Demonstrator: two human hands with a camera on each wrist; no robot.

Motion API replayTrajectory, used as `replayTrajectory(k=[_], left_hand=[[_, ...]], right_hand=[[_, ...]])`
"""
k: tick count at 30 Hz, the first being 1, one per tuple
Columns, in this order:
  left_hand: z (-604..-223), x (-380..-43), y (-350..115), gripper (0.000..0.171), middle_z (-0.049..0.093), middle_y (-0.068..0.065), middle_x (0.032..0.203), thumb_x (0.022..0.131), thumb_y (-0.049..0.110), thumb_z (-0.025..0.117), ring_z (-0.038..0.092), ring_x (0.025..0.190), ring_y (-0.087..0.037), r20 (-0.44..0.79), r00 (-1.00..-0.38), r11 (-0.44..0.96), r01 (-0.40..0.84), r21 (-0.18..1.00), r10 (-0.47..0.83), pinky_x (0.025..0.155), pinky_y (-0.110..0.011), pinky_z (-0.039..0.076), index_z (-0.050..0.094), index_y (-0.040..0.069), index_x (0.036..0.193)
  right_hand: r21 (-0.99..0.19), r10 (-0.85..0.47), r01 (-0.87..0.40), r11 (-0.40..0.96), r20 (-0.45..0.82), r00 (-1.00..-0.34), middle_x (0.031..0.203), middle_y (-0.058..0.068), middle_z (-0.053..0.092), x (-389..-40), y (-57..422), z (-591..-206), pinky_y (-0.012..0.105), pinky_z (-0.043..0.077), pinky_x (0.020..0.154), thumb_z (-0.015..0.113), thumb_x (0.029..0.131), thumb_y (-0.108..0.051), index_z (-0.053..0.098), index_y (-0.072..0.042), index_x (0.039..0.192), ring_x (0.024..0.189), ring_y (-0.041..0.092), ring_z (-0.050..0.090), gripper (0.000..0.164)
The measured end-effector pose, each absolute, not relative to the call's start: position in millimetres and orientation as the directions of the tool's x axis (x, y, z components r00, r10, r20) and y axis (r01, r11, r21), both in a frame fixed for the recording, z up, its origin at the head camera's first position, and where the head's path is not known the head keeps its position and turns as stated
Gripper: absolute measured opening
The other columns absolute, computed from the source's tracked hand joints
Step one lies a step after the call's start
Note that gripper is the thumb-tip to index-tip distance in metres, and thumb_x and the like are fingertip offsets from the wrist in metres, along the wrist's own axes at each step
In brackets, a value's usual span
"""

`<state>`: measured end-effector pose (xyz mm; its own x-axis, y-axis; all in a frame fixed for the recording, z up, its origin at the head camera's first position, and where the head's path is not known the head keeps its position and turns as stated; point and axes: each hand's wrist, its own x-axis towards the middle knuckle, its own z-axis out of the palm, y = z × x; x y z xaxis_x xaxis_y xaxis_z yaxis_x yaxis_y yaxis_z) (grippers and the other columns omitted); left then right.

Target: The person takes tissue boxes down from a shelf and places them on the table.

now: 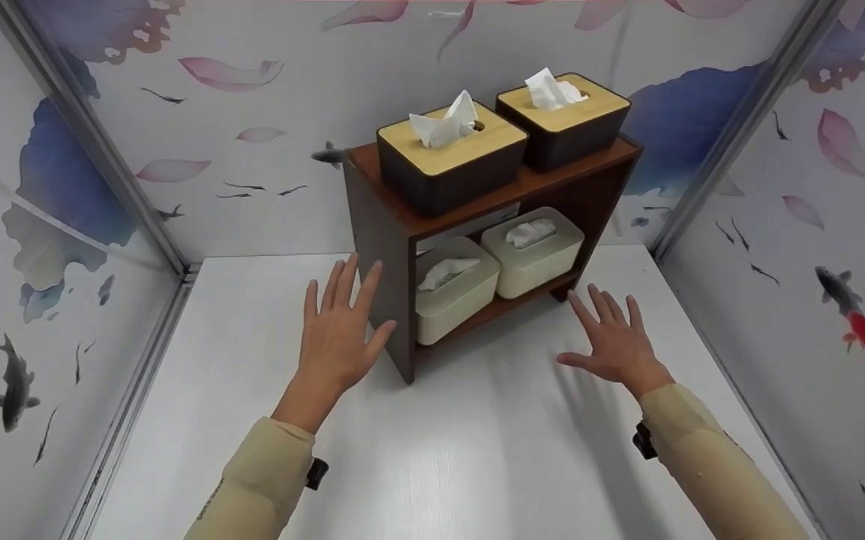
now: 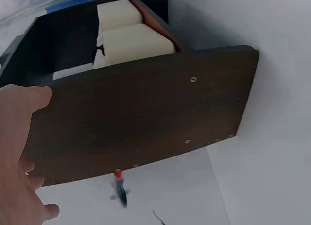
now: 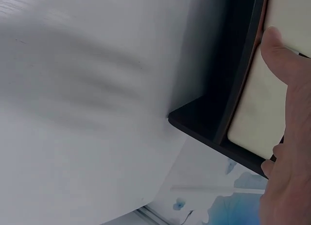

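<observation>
A small brown wooden shelf (image 1: 477,214) stands at an angle on the white surface. My left hand (image 1: 338,337), fingers spread, hovers in front of its left side panel (image 2: 136,108). To the right of the shelf, my right hand (image 1: 616,345) is held with fingers apart and nothing in it. On the shelf's top sit two dark tissue boxes with wooden lids, a left one (image 1: 451,180) and a right one (image 1: 563,139), each with tissue sticking out. Two cream tissue boxes, left (image 1: 458,307) and right (image 1: 537,262), fill the lower level.
White walls (image 1: 252,217) with painted petals and fish enclose the space on the left, back and right. Metal strips run along the corners. The white floor surface (image 1: 432,450) reaches toward me in front of the shelf.
</observation>
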<state>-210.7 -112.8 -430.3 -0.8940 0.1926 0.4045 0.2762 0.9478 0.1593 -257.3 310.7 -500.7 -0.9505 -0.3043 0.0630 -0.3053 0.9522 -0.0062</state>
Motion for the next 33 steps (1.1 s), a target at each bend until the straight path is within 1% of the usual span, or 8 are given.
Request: replayTrajectory(k=[3,5,9,12,17,23,28,33], left_hand=[[-421,-213,-104,0.078,0.021,-0.011,0.162,0.094,0.051,0.055,0.024,0.149,-0.028,0.483,-0.853,0.932,0.317,0.178,0.198,0.121,-0.057,0.017,0.018,0.024,0.157],[-416,-215,-100,0.077,0.021,-0.01,0.162,0.094,0.051,0.054,0.024,0.149,-0.028,0.512,-0.836,0.926,0.332,0.179,0.201,0.121,-0.056,0.018,0.017,0.025,0.157],[-409,-221,-93,0.078,0.021,-0.01,0.162,0.094,0.051,0.055,0.023,0.15,-0.027,0.527,-0.825,0.931,0.33,0.155,0.205,0.12,-0.056,0.02,0.015,0.025,0.157],[-406,-226,-89,0.079,0.022,-0.01,0.161,0.094,0.05,0.056,0.024,0.149,-0.027,0.543,-0.817,0.937,0.319,0.141,0.196,0.119,-0.056,0.022,0.016,0.024,0.157],[-402,-233,-80,0.081,0.026,-0.011,0.159,0.092,0.051,0.058,0.028,0.147,-0.027,0.599,-0.78,0.932,0.33,0.148,0.181,0.117,-0.055,0.027,0.017,0.022,0.156],[-396,-242,-71,0.081,0.023,-0.01,0.16,0.092,0.053,0.059,0.027,0.147,-0.027,0.626,-0.757,0.936,0.331,0.121,0.187,0.117,-0.052,0.027,0.018,0.021,0.155],[-394,-248,-66,0.08,0.025,-0.012,0.159,0.09,0.051,0.064,0.033,0.144,-0.026,0.645,-0.746,0.936,0.326,0.135,0.167,0.114,-0.049,0.034,0.024,0.02,0.152],[-394,-254,-64,0.072,0.033,-0.015,0.153,0.089,0.045,0.068,0.041,0.138,-0.028,0.702,-0.693,0.94,0.326,0.1,0.166,0.106,-0.048,0.042,0.033,0.018,0.146]], right_hand=[[0.004,-0.309,-0.31,0.951,0.068,-0.949,0.161,0.024,0.015,-261,309,-496,0.066,0.004,0.118,0.062,0.081,-0.067,0.02,-0.015,0.157,0.146,0.045,0.021,0.101],[0.013,-0.306,-0.306,0.952,0.058,-0.95,0.162,0.023,0.014,-263,307,-493,0.066,0.003,0.118,0.062,0.081,-0.067,0.018,-0.015,0.157,0.147,0.044,0.02,0.102],[0.024,-0.302,-0.301,0.953,0.037,-0.953,0.163,0.022,0.012,-268,303,-487,0.066,0.001,0.119,0.061,0.082,-0.068,0.014,-0.017,0.158,0.148,0.043,0.017,0.103],[0.009,-0.309,-0.309,0.951,0.045,-0.95,0.162,0.023,0.013,-269,300,-483,0.066,0.002,0.118,0.063,0.082,-0.065,0.015,-0.015,0.158,0.148,0.044,0.018,0.102],[0.007,-0.314,-0.314,0.949,0.048,-0.948,0.162,0.023,0.014,-269,298,-480,0.066,0.004,0.118,0.063,0.082,-0.064,0.015,-0.014,0.157,0.148,0.044,0.018,0.103],[-0.002,-0.315,-0.316,0.949,0.048,-0.948,0.162,0.022,0.014,-273,297,-476,0.066,0.003,0.119,0.062,0.082,-0.065,0.015,-0.014,0.157,0.148,0.043,0.018,0.102],[-0.002,-0.309,-0.31,0.951,0.048,-0.95,0.162,0.022,0.013,-277,298,-474,0.066,0.003,0.118,0.062,0.083,-0.064,0.016,-0.014,0.157,0.148,0.043,0.017,0.101],[-0.021,-0.304,-0.304,0.952,0.018,-0.953,0.163,0.021,0.01,-280,298,-474,0.066,0.001,0.119,0.061,0.085,-0.063,0.013,-0.014,0.158,0.149,0.043,0.014,0.1]])
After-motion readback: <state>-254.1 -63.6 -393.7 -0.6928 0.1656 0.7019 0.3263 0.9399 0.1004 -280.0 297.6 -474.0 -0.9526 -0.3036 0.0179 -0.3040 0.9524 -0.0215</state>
